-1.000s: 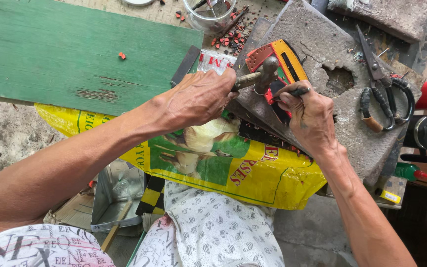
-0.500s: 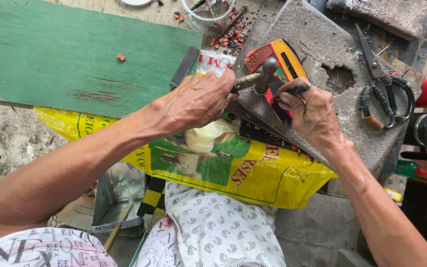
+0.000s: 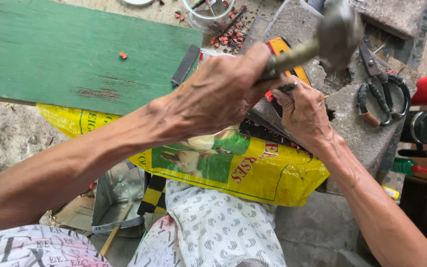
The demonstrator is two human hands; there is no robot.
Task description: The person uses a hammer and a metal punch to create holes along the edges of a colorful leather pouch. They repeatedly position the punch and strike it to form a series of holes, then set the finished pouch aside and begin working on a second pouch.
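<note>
Right now your left hand [image 3: 218, 94] grips the hammer [image 3: 339, 32] raised above the stone block [image 3: 357, 118], while your right hand's [image 3: 305, 111] fingers pinch a small dark tool [image 3: 287, 88] there, so the downstroke needs careful aim.

Green board [image 3: 75, 54], yellow sack [image 3: 273, 173], red chips [image 3: 228, 37], white patterned cloth [image 3: 223, 227].

**Where I sit**

Below me the ground [image 3: 6, 143] is bare, pale and gritty, lit by soft daylight. A green-painted plank [image 3: 65, 54] lies across it, scuffed in one spot. A rough grey concrete block [image 3: 362, 133] serves as my desk, chipped along its edges. A yellow printed sack [image 3: 253, 173] is spread beneath.
</note>
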